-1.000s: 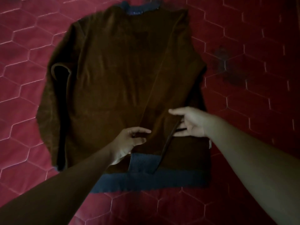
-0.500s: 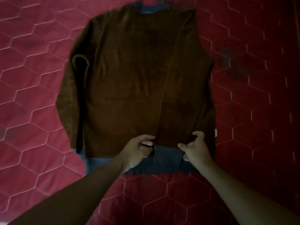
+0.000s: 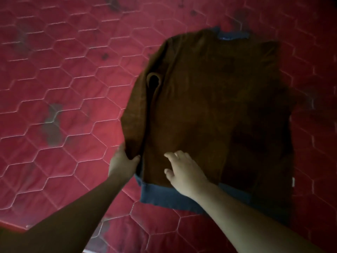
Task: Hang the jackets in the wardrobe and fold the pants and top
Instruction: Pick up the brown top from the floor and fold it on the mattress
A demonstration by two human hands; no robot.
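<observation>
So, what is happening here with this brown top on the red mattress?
A person is folding a brown top with a blue hem, spread flat on a red quilted mattress. The left hand grips the top's left sleeve near the hem. The right hand lies open on the lower front and holds nothing. The fold looks unfinished, and the collar points away from the person.

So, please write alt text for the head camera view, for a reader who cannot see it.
A brown long-sleeved top with blue-grey collar and hem lies flat on a red hexagon-quilted mattress. The left hand grips its sleeve; the right hand rests open on it.
</observation>
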